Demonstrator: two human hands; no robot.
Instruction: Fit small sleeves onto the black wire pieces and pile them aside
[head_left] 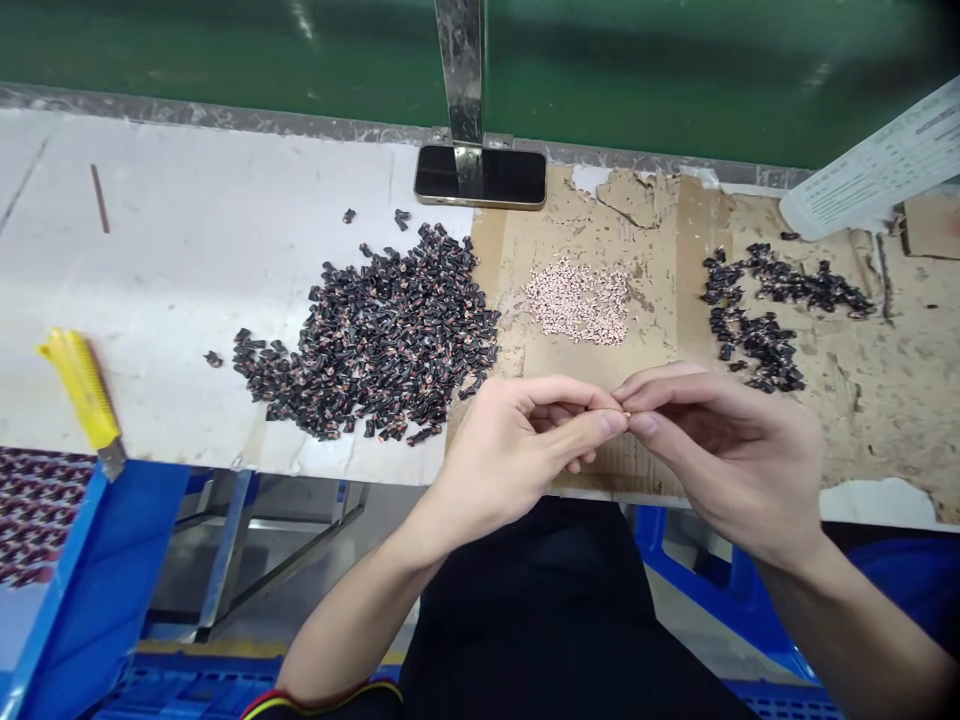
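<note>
Hands: left hand [510,450] and right hand [731,450], both bare, fingertips meeting, thumbs and forefingers pinched on one small coppery piece [627,413], mostly hidden between them
Black heap [390,330]: beyond and left of the hands, stubby glossy bits with coppery ends, too many to count, three strays lying apart
Pinkish heap [574,300]: just beyond the fingertips, tiny pale grains on worn brown cardboard [660,330]
Black scatter [765,350]: beyond the right hand, looser clusters
Blue tray [124,540]: left of the left hand, smooth-walled, rows of dark-red pieces [37,505] inside
Singles: one flat phone [517,180] beyond the hands, one ribbed yellow knife [82,390] far left
</note>
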